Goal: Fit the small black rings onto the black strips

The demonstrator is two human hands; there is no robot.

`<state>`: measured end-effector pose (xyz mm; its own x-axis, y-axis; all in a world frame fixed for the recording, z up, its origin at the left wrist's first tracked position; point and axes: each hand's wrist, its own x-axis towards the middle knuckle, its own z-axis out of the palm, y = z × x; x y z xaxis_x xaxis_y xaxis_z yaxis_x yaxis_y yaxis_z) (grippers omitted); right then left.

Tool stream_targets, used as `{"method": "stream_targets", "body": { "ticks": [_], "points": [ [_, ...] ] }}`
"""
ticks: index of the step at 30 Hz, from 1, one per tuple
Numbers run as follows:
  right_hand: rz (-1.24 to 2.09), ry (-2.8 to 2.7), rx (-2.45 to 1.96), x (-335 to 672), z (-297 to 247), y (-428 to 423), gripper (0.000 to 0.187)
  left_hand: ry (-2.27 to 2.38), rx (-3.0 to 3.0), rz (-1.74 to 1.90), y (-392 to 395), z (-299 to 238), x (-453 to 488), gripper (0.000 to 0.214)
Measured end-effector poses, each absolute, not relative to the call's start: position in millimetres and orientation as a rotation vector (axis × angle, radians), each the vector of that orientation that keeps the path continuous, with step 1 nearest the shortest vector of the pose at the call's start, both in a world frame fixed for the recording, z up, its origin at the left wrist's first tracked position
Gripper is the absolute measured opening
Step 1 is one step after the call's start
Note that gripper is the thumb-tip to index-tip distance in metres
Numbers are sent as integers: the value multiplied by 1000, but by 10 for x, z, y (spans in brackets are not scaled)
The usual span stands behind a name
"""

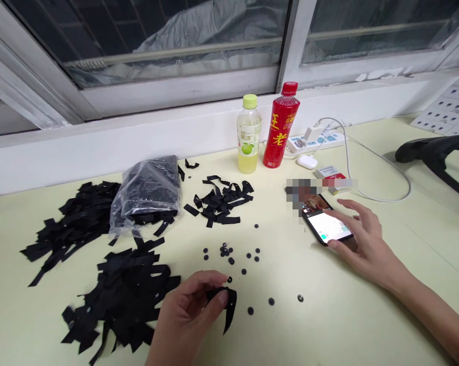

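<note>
Nearest to me, low on the table (328, 325), my left hand (187, 310) pinches one black strip (229, 305) between thumb and fingertips, its free end drooping onto the surface. I judge it light, limp and a little slippery, best held near one end with a firm pinch. Just beyond lie small black buttons (229, 254), scattered loose. Further right, my right hand (362, 239) rests spread over a phone (326, 226), fingertips touching, clasping nothing. Farthest back stands a red bottle (280, 127)

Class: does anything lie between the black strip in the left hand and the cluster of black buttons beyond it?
Only one stray button on bare table lies between the strip and the cluster; nothing taller intervenes.
</note>
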<state>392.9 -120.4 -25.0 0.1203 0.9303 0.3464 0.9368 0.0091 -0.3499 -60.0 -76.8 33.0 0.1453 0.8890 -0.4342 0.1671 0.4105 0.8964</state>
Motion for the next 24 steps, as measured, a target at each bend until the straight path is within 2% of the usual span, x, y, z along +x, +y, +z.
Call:
{"method": "stream_targets", "body": {
  "ticks": [9,18,24],
  "points": [
    [-87,-1667,-2104,3953,-278,-1132,61,1318,1090,656,-755,264,-668,64],
    [-74,-1678,-2097,3850,-208,-1119,69,1409,1045,620,-704,379,-555,89],
    [-131,-1752,-2043,3861,-306,-1000,71,1344,1074,617,-703,367,-506,89]
  ]
}}
